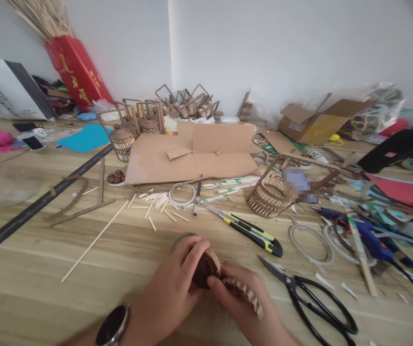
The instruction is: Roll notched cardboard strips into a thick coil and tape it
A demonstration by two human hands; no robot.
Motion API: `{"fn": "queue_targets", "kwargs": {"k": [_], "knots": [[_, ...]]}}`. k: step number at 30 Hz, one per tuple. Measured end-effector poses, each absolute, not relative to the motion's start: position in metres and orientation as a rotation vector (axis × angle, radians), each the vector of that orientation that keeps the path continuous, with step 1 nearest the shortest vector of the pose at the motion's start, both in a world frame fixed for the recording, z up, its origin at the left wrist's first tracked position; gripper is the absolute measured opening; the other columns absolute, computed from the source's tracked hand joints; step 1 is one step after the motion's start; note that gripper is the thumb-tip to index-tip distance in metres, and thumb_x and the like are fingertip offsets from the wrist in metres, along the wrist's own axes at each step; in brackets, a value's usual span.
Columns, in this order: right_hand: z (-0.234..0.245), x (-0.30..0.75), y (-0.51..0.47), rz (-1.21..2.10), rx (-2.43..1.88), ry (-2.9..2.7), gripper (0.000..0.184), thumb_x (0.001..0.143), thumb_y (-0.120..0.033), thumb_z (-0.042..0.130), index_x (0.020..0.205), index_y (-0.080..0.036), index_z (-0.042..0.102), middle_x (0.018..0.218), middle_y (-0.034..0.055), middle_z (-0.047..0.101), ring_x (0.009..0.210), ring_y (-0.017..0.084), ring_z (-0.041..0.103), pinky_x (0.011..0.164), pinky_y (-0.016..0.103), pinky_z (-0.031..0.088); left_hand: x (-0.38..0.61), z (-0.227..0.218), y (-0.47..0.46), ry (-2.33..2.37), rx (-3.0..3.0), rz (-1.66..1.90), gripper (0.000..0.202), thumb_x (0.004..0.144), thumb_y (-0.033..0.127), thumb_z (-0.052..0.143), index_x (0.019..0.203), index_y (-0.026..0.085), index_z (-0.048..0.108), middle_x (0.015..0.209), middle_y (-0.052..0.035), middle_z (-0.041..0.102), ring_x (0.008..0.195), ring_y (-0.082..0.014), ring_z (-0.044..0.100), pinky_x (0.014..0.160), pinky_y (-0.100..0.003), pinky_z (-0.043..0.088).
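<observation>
A round, dark brown coil of corrugated cardboard [205, 270] is gripped low in the middle of the view. My left hand [168, 288], with a watch on its wrist, wraps its fingers around the coil from the left. On the other side, my right hand [248, 300] pinches the coil's edge with the thumb. A loose wavy cardboard strip [245, 294] trails from there over the right hand's fingers. Behind the left fingers the rim of a round object [176, 240] shows, mostly hidden. Black-handled scissors [302, 298] lie right of my right hand, and a yellow-black utility knife [251, 233] lies beyond it.
Across the table, flattened cardboard [192, 158] lies behind scattered short sticks [159, 198]. A slatted basket [269, 194] stands right of centre. Farther right are tape rolls [310, 245] and a blue glue gun [370, 240]. Lidded baskets [122, 142] stand back left.
</observation>
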State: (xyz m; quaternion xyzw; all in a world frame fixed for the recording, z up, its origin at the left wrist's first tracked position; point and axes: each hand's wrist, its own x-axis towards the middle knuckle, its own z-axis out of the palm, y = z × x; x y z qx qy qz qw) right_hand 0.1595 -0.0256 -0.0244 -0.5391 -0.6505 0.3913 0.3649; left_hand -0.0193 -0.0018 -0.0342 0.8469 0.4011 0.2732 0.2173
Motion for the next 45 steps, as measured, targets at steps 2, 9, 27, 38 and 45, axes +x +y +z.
{"fn": "queue_targets", "kwargs": {"k": [2, 9, 27, 38, 45], "knots": [[-0.024, 0.16, -0.025, 1.029, -1.368, -1.692, 0.029, 0.087, -0.035, 0.054, 0.063, -0.019, 0.056, 0.058, -0.0025, 0.051, 0.055, 0.012, 0.047, 0.052, 0.022, 0.038, -0.021, -0.03, -0.002, 1.081, 2.372, 0.741, 0.085, 0.068, -0.012, 0.047, 0.141, 0.028, 0.031, 0.142, -0.0152, 0.044, 0.131, -0.0331, 0.049, 0.103, -0.058, 0.048], [-0.028, 0.16, -0.027, 1.126, -1.303, -1.67, 0.026, 0.086, -0.037, 0.056, 0.069, -0.018, 0.058, 0.067, 0.0006, 0.059, 0.063, 0.014, 0.052, 0.06, 0.023, 0.043, -0.021, -0.026, -0.005, 0.996, 2.447, 0.789, 0.083, 0.075, -0.014, 0.036, 0.144, 0.033, 0.032, 0.152, -0.0147, 0.029, 0.137, -0.0312, 0.041, 0.102, -0.055, 0.049], [-0.033, 0.15, -0.029, 1.233, -1.279, -1.537, 0.03, 0.077, -0.039, 0.063, 0.058, -0.017, 0.053, 0.057, -0.0023, 0.047, 0.054, 0.011, 0.041, 0.05, 0.021, 0.039, -0.019, -0.02, -0.008, 0.95, 2.634, 0.777, 0.078, 0.071, -0.012, 0.04, 0.138, 0.028, 0.043, 0.155, -0.0137, 0.026, 0.133, -0.0314, 0.042, 0.097, -0.05, 0.052], [-0.052, 0.152, -0.031, 1.234, -1.315, -1.505, 0.033, 0.078, -0.045, 0.065, 0.063, -0.016, 0.058, 0.062, -0.002, 0.048, 0.059, 0.012, 0.042, 0.053, 0.022, 0.038, -0.017, -0.016, -0.005, 0.932, 2.722, 0.796, 0.073, 0.071, -0.012, 0.039, 0.134, 0.025, 0.046, 0.144, -0.0125, 0.044, 0.123, -0.0289, 0.047, 0.093, -0.047, 0.055], [-0.026, 0.155, -0.025, 1.302, -1.37, -1.524, 0.023, 0.074, -0.038, 0.066, 0.072, -0.015, 0.063, 0.067, -0.0001, 0.058, 0.064, 0.015, 0.048, 0.06, 0.024, 0.041, -0.017, -0.02, -0.005, 0.921, 2.653, 0.883, 0.081, 0.071, -0.014, 0.035, 0.145, 0.018, 0.032, 0.146, -0.0148, 0.047, 0.129, -0.0276, 0.042, 0.1, -0.049, 0.051]]}}
